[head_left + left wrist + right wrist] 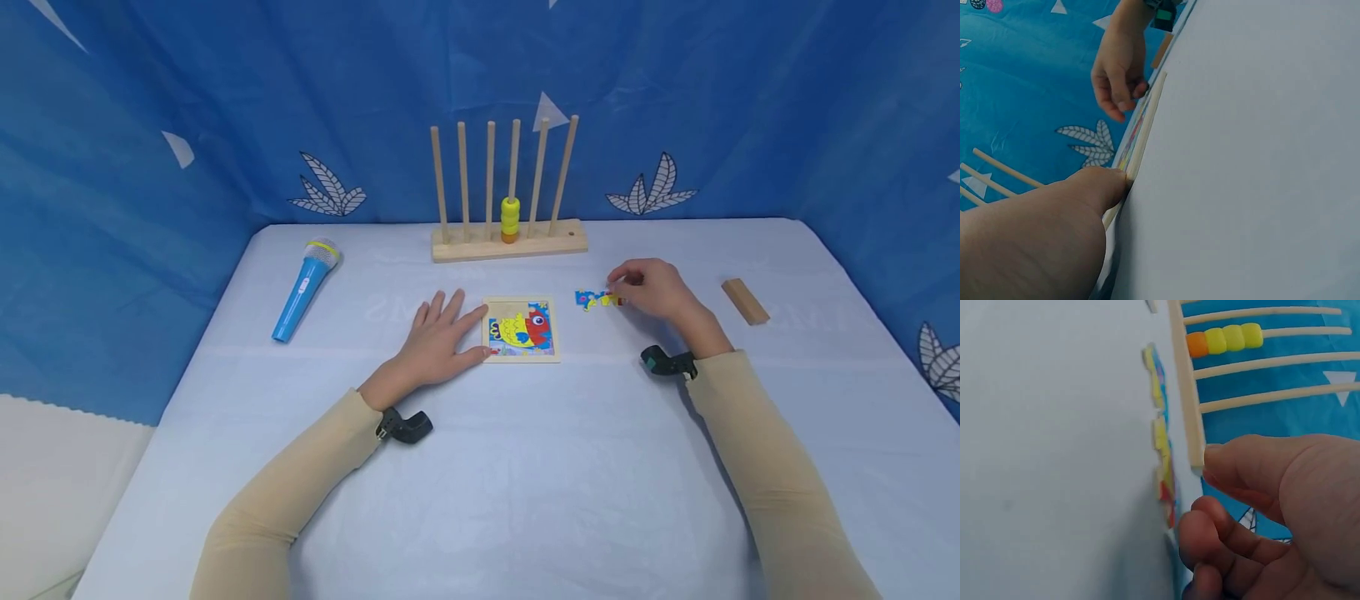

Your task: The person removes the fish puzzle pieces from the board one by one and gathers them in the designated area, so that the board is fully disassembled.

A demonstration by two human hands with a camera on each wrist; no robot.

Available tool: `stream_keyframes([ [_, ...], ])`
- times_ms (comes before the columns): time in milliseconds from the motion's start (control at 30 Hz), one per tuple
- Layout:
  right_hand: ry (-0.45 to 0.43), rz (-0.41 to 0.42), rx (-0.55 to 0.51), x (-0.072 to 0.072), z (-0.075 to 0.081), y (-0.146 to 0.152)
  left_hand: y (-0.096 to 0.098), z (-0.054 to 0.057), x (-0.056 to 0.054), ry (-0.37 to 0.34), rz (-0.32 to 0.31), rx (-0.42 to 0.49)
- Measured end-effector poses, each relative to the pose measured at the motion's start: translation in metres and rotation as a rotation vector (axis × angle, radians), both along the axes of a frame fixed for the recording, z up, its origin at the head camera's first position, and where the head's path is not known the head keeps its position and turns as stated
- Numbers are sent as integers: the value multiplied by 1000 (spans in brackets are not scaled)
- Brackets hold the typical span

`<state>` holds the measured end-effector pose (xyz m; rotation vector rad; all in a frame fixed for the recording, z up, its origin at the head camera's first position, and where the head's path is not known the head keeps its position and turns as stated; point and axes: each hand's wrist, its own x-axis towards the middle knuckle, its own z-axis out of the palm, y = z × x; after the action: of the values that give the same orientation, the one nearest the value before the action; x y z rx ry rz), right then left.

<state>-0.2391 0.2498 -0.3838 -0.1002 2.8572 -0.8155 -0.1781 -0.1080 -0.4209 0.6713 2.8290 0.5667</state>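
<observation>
In the head view my left hand (438, 343) lies with fingers spread, its thumb and index finger touching the left edge of a square wooden puzzle frame (557, 333). The frame holds a colourful fish picture (528, 331); a bare patch shows at its upper left. To the right of it, several loose puzzle pieces (592, 299) lie in a row. Above their right end is my right hand (656, 287), fingers loosely bent. The right wrist view shows its thumb (1241, 464) and index fingertip apart, with nothing visible between them. The left wrist view shows the frame edge (1147, 134) by my left thumb.
Behind the puzzle stands a wooden peg rack (480, 247) with yellow and orange beads (510, 218) on one peg. A blue toy microphone (302, 296) lies at the left. At the right is a brown wooden block (745, 302). A blue curtain (390, 92) hangs behind the table.
</observation>
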Motion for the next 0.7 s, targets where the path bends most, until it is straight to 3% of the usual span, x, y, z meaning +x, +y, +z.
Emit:
stream_keyframes([
  [167,23,80,-11,1,13,-22,0,-1,-1,3,2,6],
  [433,-47,271,20,-4,19,-82,0,-3,-1,-5,5,-4],
  [700,-112,286,37,-4,12,-102,0,-2,-2,-3,4,-11],
])
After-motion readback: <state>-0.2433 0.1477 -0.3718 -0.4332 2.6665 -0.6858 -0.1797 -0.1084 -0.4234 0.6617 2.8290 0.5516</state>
